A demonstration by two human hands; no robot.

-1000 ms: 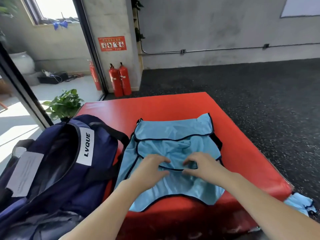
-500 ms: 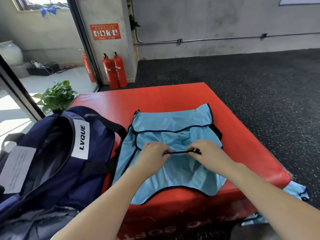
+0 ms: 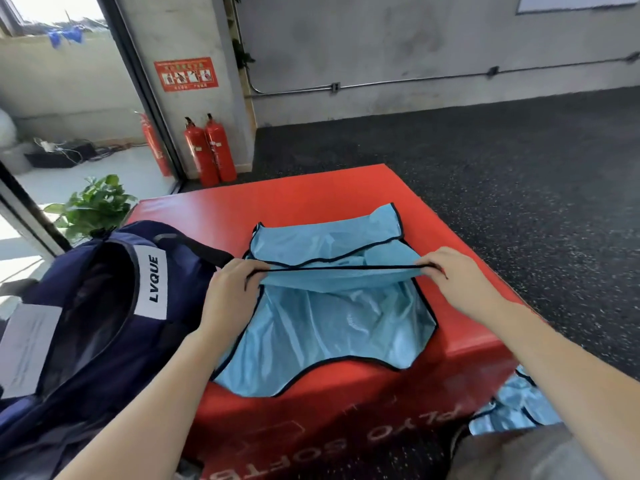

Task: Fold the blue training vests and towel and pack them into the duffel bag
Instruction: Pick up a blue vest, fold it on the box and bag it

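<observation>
Your left hand [image 3: 231, 292] and right hand [image 3: 453, 277] pinch the vest [image 3: 332, 327] hem taut: thin, limp, slippery mesh, so grip that bound black edge; bag [image 3: 104, 306] gapes at nine o'clock.

This is a gym or training room. The floor [image 3: 502, 161] is dark speckled rubber, and on it stands a red padded jump box [image 3: 311, 199] with "PLYO SOFT" printed on its near side. Bare grey concrete walls [image 3: 398, 43], two red fire extinguishers [image 3: 211, 150] under a red safety sign [image 3: 187, 73], and a glass door [image 3: 86, 98] to a sunlit terrace suit a sports hall.
</observation>
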